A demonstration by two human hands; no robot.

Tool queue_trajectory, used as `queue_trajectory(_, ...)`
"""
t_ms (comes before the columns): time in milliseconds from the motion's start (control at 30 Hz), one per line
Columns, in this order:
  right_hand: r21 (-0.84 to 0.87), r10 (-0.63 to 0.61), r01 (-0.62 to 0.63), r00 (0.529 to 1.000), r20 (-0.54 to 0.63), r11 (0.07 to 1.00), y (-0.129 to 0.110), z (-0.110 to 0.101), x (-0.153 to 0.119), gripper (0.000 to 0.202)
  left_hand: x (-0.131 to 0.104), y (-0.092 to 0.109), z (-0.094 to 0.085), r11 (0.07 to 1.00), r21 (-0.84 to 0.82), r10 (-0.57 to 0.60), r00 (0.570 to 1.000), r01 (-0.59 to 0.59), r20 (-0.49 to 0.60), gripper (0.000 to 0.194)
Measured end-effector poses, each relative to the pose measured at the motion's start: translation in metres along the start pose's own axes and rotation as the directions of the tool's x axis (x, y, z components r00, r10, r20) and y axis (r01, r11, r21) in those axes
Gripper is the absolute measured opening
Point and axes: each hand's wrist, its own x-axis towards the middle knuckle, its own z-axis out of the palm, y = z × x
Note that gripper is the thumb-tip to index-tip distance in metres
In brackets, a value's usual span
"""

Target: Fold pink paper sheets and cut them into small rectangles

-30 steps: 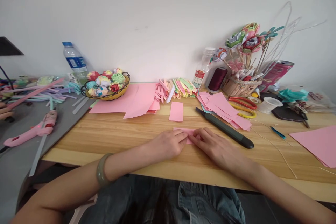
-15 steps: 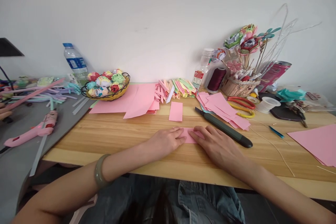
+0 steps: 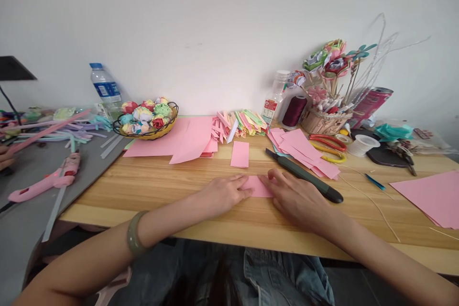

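Note:
A folded-looking strip of pink paper (image 3: 259,186) lies on the wooden table between my two hands. At its left end my left hand (image 3: 229,195) holds it, thumb and fingertips pressed together on the paper. My right hand (image 3: 292,193) is closed on the right end, its fingers bent and its fingertips on the paper's upper edge. That hand covers part of the strip. Just beyond, a small pink paper rectangle (image 3: 240,154) lies flat. The dark green utility knife (image 3: 304,175) rests beside my right hand.
Pink sheets (image 3: 193,136) and a basket of paper flowers (image 3: 148,117) stand at the back left. Folded paper pieces (image 3: 244,122), red-handled pliers (image 3: 328,141) and a thread spool (image 3: 294,111) lie farther right. A pink glue gun (image 3: 46,184) and another person's hand (image 3: 5,158) are left.
My right hand's index finger has bent and lifted, and the hand has shifted slightly right, baring more of the strip. My left hand stays almost where it was.

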Motion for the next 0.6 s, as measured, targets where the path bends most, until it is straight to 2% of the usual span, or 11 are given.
queue_trajectory(200, -0.052, 0.056, -0.058, 0.997, -0.043, 0.997, 0.004, 0.003, -0.009, 0.026, -0.008, -0.001, 0.001, 0.998, 0.038, -0.047, 0.999, 0.047, 0.013, 0.032)
queue_trajectory(433, -0.161, 0.108, -0.132, 0.983, -0.147, 0.978, 0.004, 0.013, -0.017, 0.031, -0.02, 0.002, 0.007, 0.99, 0.076, -0.117, 0.992, 0.12, -0.046, 0.031)
queue_trajectory(600, -0.178, 0.159, -0.197, 0.965, -0.209, 0.964, 0.001, 0.014, -0.02, 0.031, -0.026, 0.001, 0.012, 0.987, 0.115, -0.108, 0.991, 0.117, -0.077, 0.03)
